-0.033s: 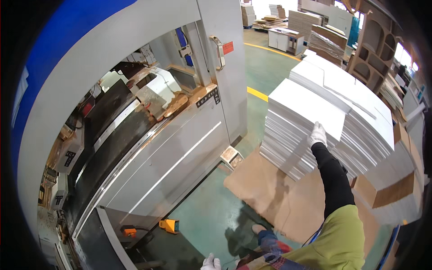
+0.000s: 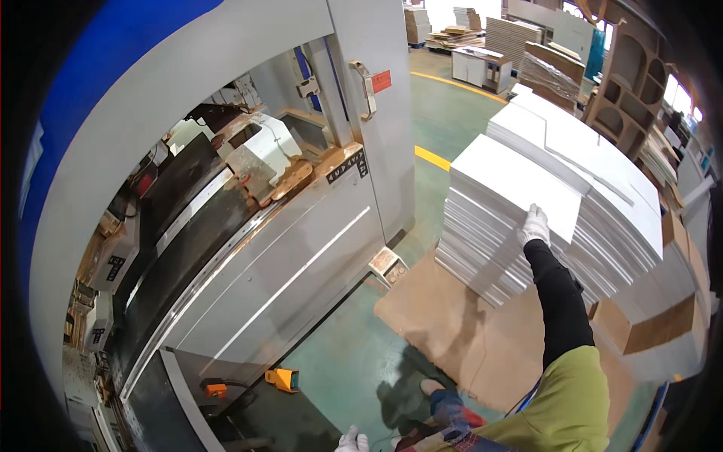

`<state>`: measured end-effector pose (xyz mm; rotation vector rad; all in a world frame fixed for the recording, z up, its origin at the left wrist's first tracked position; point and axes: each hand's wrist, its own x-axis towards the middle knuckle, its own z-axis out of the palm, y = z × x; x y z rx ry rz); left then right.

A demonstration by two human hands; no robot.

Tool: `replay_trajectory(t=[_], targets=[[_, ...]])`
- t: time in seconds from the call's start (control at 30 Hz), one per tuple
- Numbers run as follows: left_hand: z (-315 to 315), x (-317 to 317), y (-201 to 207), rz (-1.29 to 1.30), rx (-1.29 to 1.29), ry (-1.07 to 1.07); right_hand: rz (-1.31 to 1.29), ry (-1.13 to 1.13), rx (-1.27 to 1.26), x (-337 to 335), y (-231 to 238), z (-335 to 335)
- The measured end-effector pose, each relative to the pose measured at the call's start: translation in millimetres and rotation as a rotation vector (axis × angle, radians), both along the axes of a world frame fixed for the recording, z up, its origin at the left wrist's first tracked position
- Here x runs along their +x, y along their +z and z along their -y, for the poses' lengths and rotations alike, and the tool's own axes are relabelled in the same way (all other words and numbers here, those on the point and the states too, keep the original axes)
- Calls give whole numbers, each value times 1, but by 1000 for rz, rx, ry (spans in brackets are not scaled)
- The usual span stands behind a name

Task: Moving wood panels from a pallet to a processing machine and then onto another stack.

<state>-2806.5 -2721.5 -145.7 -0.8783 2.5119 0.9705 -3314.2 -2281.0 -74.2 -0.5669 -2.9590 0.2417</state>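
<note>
My right hand [image 2: 535,225], in a white glove, is at the near edge of the top white panel [image 2: 512,177] of a tall stack. Its fingers lie over the edge onto the panel's upper face, and the thumb is out of sight. The panel rests level on the stack. At the lower edge of the picture my left hand [image 2: 352,439], also gloved, shows only in part. Its fingers are a little apart, with nothing visible in them.
A large grey machine [image 2: 301,256] with a dark belt [image 2: 203,218] takes up the left. More white panels [image 2: 602,158] are stacked behind. Brown board [image 2: 437,324] covers the floor by the stack. A yellow foot pedal [image 2: 282,380] lies near the machine's base.
</note>
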Motion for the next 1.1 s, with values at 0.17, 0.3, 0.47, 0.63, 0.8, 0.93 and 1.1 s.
replay_trajectory(t=[0.17,0.3,0.47,0.63,0.8,0.93,1.1], targets=[[-42,-64,8,134,39,-42,32,32,244,-64,-13,-36],[-59,-89,14,159,-7,-136,35,93,384,-79,-24,-49],[-69,-107,19,143,-45,-197,-207,184,424,-68,-40,-53],[-72,-107,33,162,-38,-180,59,170,379,-49,19,-45],[-73,-101,47,42,-49,-92,-102,230,204,-47,181,-61],[-76,-104,55,-66,28,-45,-83,368,-386,-5,219,-51],[-80,-111,65,-192,219,-74,38,569,-1425,63,156,37]])
